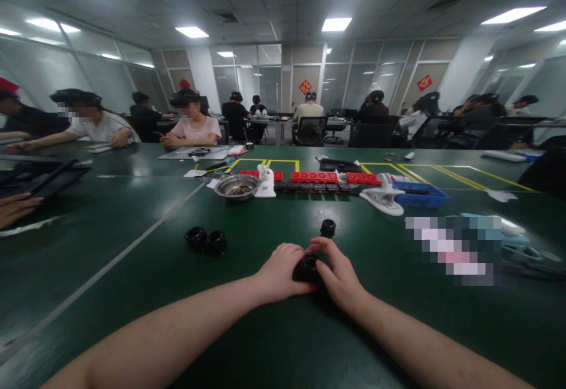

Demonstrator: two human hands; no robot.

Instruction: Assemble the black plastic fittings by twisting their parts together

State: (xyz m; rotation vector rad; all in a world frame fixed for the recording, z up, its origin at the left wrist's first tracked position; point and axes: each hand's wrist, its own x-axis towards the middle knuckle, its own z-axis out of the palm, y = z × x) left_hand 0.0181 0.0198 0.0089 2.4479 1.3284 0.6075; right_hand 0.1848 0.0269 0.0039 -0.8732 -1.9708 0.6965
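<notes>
Both my hands are closed around one glossy black round part (306, 269) with a hole in its top, low over the green table. My left hand (282, 270) wraps it from the left, the thumb along its near side. From the right, my right hand (339, 271) grips it with thumb and fingers. Just beyond my fingers stands a similar black round part (328, 228), partly hidden by my right hand. Off to the left, two more black ring-shaped parts, one (196, 238) beside another (216, 241), sit close together.
Across the green table (145, 283) stand a metal bowl (237, 187) of small pieces, a white stand (265, 183), a red strip (313, 177), a white clamp-like piece (384, 197) and a blue tray (422, 194). People sit along the far side; a person's hand (17, 207) shows at left.
</notes>
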